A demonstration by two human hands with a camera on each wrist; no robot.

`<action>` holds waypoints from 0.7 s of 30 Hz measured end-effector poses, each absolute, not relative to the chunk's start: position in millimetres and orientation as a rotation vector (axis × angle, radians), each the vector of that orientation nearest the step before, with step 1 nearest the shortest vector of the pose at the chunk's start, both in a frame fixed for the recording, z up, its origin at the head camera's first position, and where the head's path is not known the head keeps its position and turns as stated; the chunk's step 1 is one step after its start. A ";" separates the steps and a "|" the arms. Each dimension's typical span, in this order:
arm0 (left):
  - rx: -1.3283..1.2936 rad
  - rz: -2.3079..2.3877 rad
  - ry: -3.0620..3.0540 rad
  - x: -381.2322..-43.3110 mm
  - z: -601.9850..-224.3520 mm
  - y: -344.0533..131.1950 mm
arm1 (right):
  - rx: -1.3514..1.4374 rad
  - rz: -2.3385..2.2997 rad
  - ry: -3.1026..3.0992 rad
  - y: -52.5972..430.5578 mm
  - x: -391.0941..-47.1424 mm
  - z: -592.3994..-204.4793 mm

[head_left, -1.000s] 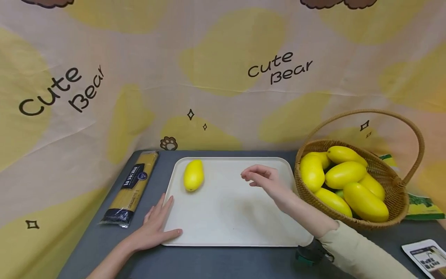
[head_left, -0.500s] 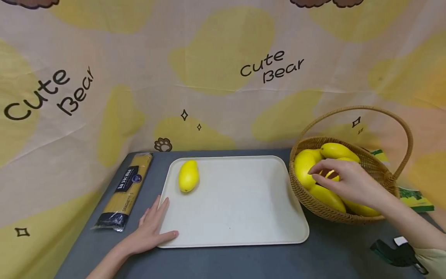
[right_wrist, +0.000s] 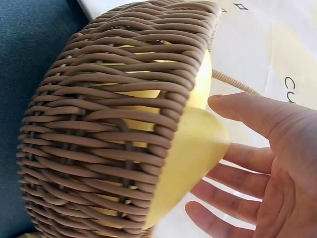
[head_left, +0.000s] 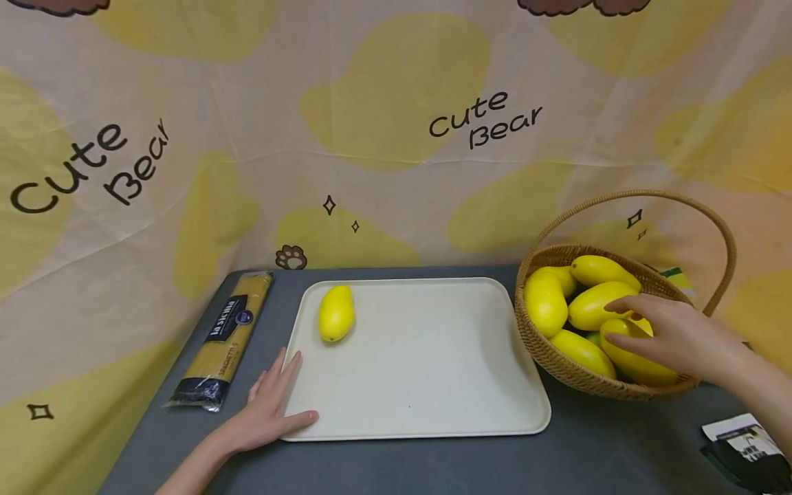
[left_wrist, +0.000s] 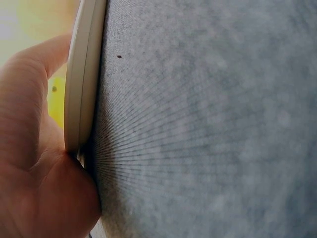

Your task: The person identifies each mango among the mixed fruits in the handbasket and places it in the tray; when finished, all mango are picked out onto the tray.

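My left hand point(head_left: 266, 405) rests at the near left corner of a white tray point(head_left: 427, 371), its thumb over the rim and its fingers stretched along the left side. On the tray's far left lies one yellow mango point(head_left: 336, 314). At the right, my right hand point(head_left: 687, 337) hovers at a wicker basket point(head_left: 551, 364) holding several mangoes. Its spread thumb and fingers stand around the front right mango point(head_left: 637, 357). In the right wrist view the thumb is apart from that mango point(right_wrist: 193, 153), and the fingers lie behind it; whether they touch it I cannot tell.
A pack of spaghetti point(head_left: 225, 337) lies left of the tray on the grey table point(head_left: 396, 467). The basket's tall handle point(head_left: 643, 194) arches over the fruit. A dark and white item point(head_left: 745, 447) lies at the near right. A patterned cloth point(head_left: 383, 137) hangs behind.
My right hand has moved right from above the tray to the basket, then on to the front right mango. The left hand stays at the tray. The head view has shifted slightly.
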State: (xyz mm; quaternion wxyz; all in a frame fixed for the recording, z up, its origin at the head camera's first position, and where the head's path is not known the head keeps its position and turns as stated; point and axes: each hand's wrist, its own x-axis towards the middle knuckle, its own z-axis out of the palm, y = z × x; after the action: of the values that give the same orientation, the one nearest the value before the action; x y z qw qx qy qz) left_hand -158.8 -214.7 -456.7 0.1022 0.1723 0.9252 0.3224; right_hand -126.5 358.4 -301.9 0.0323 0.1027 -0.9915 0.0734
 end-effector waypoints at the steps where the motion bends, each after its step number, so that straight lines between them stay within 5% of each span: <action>1: 0.508 0.951 2.732 -158.7 -456.9 -214.7 | 0.309 0.222 -3.056 359.7 -126.3 -303.2; 21: 0.514 0.963 2.736 -157.2 -456.5 -215.8 | 0.420 0.332 -2.839 365.6 -120.5 -298.4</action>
State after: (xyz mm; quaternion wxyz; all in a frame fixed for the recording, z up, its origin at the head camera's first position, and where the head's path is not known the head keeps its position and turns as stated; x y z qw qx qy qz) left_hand -157.2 -215.8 -456.5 0.0975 0.1738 0.9244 0.3254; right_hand -120.5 365.6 -298.4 0.1261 0.1442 -0.9748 0.1141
